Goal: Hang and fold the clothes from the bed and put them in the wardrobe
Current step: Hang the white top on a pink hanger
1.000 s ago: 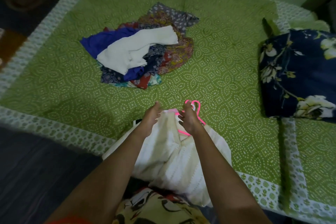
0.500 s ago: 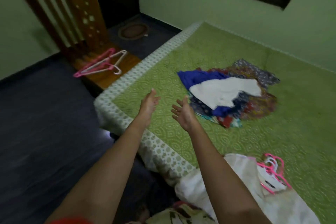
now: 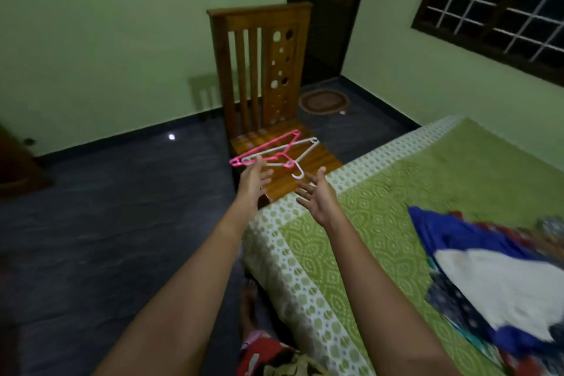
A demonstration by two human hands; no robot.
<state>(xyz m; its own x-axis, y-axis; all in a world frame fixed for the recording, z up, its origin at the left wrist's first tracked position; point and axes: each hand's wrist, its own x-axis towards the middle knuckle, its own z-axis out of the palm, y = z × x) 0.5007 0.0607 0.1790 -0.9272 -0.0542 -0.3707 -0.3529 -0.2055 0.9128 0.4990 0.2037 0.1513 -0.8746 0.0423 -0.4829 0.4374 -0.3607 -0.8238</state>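
Hands have swung left toward the hangers [image 3: 265,146] on the chair [image 3: 259,11]: left hand [image 3: 254,175] and right hand [image 3: 319,197], grips open (empty). Clothes [image 3: 503,284] lie heaped right on the bed [image 3: 396,192]; most work likely remains.

Pale green walls [image 3: 122,40], dark glossy floor [image 3: 106,223]. Wooden slat-back chair [image 3: 262,70] near a dark doorway [image 3: 329,9]; round mat [image 3: 323,101] on the floor at the doorway. Dark-framed window [image 3: 503,3] with white grille, dim light.
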